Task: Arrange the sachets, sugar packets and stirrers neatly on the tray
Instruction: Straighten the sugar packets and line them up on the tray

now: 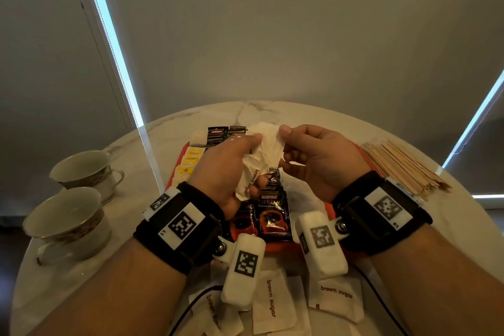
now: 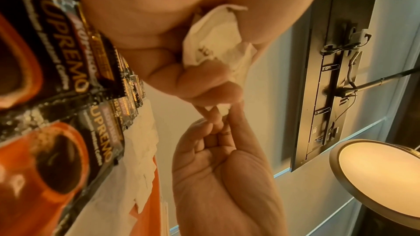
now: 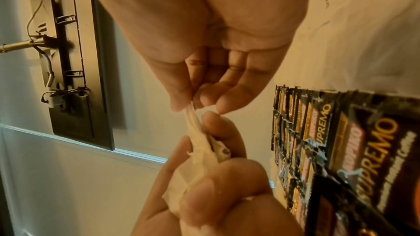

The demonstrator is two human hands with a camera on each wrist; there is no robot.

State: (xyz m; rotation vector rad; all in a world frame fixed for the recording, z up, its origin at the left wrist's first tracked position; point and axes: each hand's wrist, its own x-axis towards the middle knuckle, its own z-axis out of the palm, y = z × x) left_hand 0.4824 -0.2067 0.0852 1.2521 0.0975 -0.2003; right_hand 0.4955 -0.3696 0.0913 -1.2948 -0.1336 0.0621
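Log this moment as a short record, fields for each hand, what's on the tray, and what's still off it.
left hand: grips a bunch of brown sugar packets
right hand: pinches the top edge of the same bunch
tray: orange, holds coffee sachets and yellow sachets
off tray, near edge: loose brown sugar packets
off tray, right: wooden stirrers on the table
off tray, left: two cups
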